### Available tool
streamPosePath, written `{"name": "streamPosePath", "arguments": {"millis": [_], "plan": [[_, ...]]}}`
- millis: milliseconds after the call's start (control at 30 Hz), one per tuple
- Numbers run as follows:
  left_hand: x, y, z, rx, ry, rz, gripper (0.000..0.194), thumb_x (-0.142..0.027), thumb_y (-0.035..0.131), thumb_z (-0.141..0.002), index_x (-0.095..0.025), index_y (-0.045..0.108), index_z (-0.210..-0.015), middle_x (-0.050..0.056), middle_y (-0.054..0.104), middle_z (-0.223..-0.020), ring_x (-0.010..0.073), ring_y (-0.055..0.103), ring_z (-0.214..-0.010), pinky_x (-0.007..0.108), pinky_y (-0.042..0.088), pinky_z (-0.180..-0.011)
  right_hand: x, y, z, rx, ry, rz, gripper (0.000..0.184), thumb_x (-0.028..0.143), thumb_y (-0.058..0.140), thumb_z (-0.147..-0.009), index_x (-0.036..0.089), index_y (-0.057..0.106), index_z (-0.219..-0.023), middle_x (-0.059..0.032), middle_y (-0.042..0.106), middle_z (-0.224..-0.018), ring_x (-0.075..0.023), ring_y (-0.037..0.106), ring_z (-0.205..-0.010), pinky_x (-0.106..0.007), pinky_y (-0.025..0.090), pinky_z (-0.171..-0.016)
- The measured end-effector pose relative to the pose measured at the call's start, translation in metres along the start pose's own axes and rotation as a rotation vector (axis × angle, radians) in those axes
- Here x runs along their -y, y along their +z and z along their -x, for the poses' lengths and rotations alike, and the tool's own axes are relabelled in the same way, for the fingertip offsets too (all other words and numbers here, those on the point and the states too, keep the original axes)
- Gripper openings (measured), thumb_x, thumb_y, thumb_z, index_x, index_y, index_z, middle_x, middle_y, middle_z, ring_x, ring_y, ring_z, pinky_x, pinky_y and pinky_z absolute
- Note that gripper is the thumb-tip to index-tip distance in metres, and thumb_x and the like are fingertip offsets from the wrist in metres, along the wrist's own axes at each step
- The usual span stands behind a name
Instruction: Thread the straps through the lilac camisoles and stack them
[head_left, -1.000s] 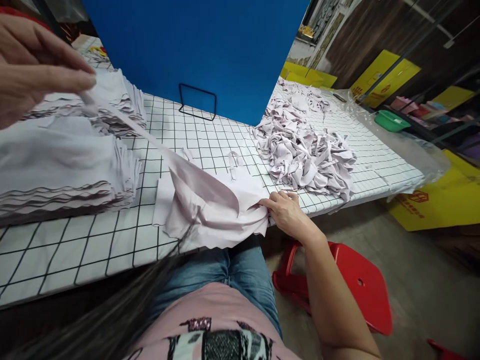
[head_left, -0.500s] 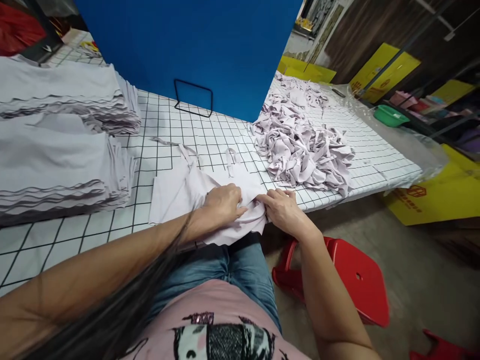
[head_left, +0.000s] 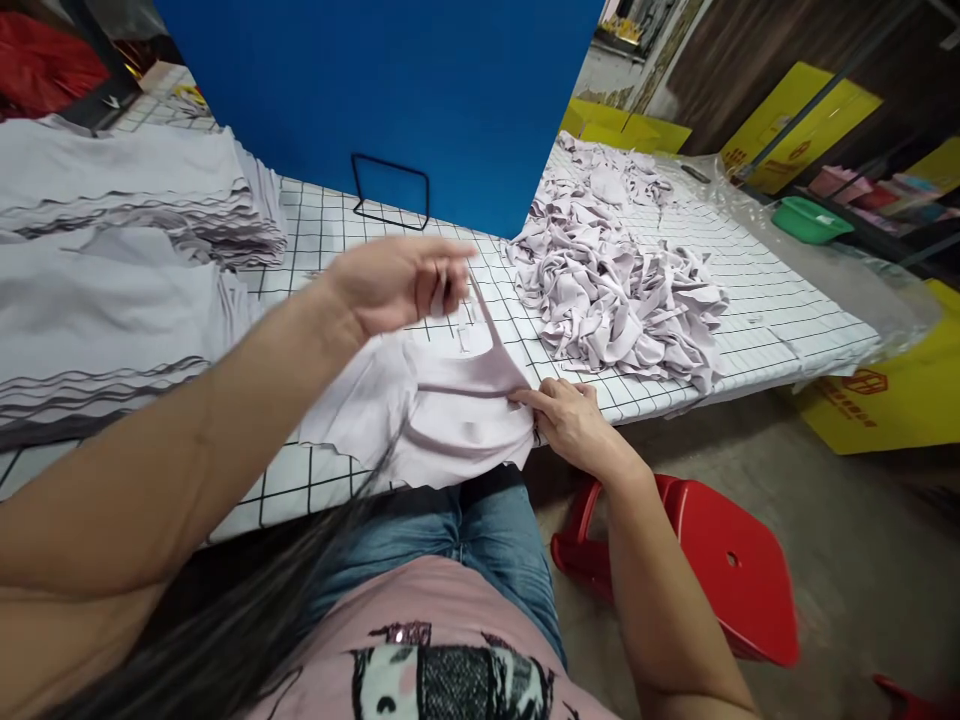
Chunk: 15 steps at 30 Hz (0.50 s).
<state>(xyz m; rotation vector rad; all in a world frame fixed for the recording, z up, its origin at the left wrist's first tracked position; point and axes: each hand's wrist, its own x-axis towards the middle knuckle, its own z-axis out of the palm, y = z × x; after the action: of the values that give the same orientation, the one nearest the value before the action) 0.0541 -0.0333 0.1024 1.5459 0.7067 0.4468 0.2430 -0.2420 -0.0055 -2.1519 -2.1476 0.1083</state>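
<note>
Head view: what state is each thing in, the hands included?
Left hand: raised, fingers closed on the cloth's raised strip
Right hand: fingers closed on the cloth's edge
Cloth: rumpled, partly lifted
Stacks: laid flat in layers
Loose pile: crumpled, tangled
Blue panel: upright
Red stool: upright
Green basin: upright, open-topped

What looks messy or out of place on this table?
Mainly the crumpled heap on the right of the table: it lies tangled, while the stacks on the left are layered flat. It may just be loose pieces. I see no spill or clear damage.
</note>
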Motion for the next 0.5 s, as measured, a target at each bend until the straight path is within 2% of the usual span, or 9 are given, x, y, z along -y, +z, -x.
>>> {"name": "streamPosePath", "arguments": {"millis": [67,133,167,233,267,300,367,400,500], "plan": [[-0.017,-0.021,-0.009,-0.099,0.124,-0.057,0.041,-0.034,0.042,-0.098,-0.007,0.049,-0.128,0.006,0.065,-0.116,0.0181,0.062,-0.113,0.03,0.046,-0.088,0.001,-0.001,0.0,-0.001,-0.006,0.002,0.043,0.012,0.038,-0.095,0.029,0.058,-0.13,-0.0065,0.057,-0.094,-0.0219,0.052,-0.092,-0.037,0.028,-0.087],[-0.024,-0.039,-0.014,-0.213,0.135,-0.252,0.047,-0.034,0.029,-0.1,-0.003,0.041,-0.134,0.007,0.062,-0.119,0.0212,0.058,-0.118,0.034,0.041,-0.089,0.001,-0.003,0.0,-0.002,-0.009,-0.003,0.044,0.01,0.038,-0.094,0.028,0.058,-0.129,-0.0064,0.057,-0.093,-0.0218,0.053,-0.092,-0.037,0.028,-0.087],[-0.022,-0.045,-0.013,-0.294,0.123,-0.391,0.049,-0.036,0.03,-0.099,-0.003,0.041,-0.134,0.007,0.062,-0.12,0.0224,0.058,-0.117,0.035,0.041,-0.089,0.002,-0.003,0.0,-0.002,-0.007,-0.017,0.045,0.009,0.037,-0.093,0.028,0.058,-0.128,-0.0063,0.057,-0.093,-0.0216,0.053,-0.092,-0.037,0.029,-0.087],[-0.008,-0.049,-0.002,-0.409,0.084,-0.666,0.048,-0.043,0.046,-0.093,-0.008,0.053,-0.124,0.008,0.064,-0.117,0.0231,0.061,-0.109,0.035,0.043,-0.088,0.001,-0.005,0.002,0.001,-0.001,-0.069,0.044,0.007,0.038,-0.092,0.027,0.059,-0.126,-0.0057,0.058,-0.092,-0.021,0.054,-0.092,-0.038,0.029,-0.089],[0.004,-0.047,0.007,-0.403,0.071,-0.776,0.046,-0.046,0.056,-0.086,-0.011,0.059,-0.115,0.008,0.066,-0.114,0.0231,0.063,-0.104,0.034,0.045,-0.087,0.001,-0.005,0.003,0.005,-0.001,-0.105,0.043,0.008,0.039,-0.091,0.027,0.059,-0.124,-0.0055,0.059,-0.093,-0.0208,0.055,-0.092,-0.038,0.03,-0.09],[0.018,-0.042,0.018,-0.333,0.026,-0.861,0.041,-0.047,0.063,-0.08,-0.014,0.064,-0.103,0.008,0.068,-0.107,0.0231,0.064,-0.097,0.033,0.047,-0.083,0.001,-0.006,0.004,0.01,-0.005,-0.145,0.042,0.008,0.041,-0.09,0.027,0.06,-0.123,-0.0054,0.06,-0.095,-0.0207,0.055,-0.094,-0.038,0.03,-0.092],[0.049,-0.029,0.041,-0.106,-0.063,-0.937,0.037,-0.048,0.069,-0.072,-0.016,0.066,-0.091,0.008,0.069,-0.097,0.023,0.064,-0.086,0.031,0.047,-0.074,0.0,-0.009,0.005,0.029,-0.025,-0.225,0.037,0.009,0.044,-0.088,0.026,0.062,-0.117,-0.0049,0.062,-0.099,-0.0206,0.056,-0.098,-0.039,0.029,-0.095],[0.063,-0.023,0.051,-0.035,-0.088,-0.954,0.036,-0.048,0.071,-0.069,-0.017,0.066,-0.087,0.008,0.069,-0.093,0.0233,0.063,-0.082,0.031,0.046,-0.069,0.0,-0.012,0.005,0.043,-0.037,-0.259,0.035,0.009,0.046,-0.088,0.025,0.064,-0.113,-0.0046,0.063,-0.1,-0.0204,0.056,-0.099,-0.039,0.029,-0.096],[0.086,-0.013,0.071,0.028,-0.061,-0.914,0.029,-0.047,0.065,-0.072,-0.018,0.063,-0.076,0.007,0.067,-0.085,0.0223,0.061,-0.077,0.03,0.043,-0.065,0.001,-0.027,0.002,0.066,-0.082,-0.323,0.028,0.01,0.047,-0.086,0.023,0.067,-0.102,-0.0041,0.064,-0.095,-0.0195,0.057,-0.096,-0.038,0.033,-0.095]]}}
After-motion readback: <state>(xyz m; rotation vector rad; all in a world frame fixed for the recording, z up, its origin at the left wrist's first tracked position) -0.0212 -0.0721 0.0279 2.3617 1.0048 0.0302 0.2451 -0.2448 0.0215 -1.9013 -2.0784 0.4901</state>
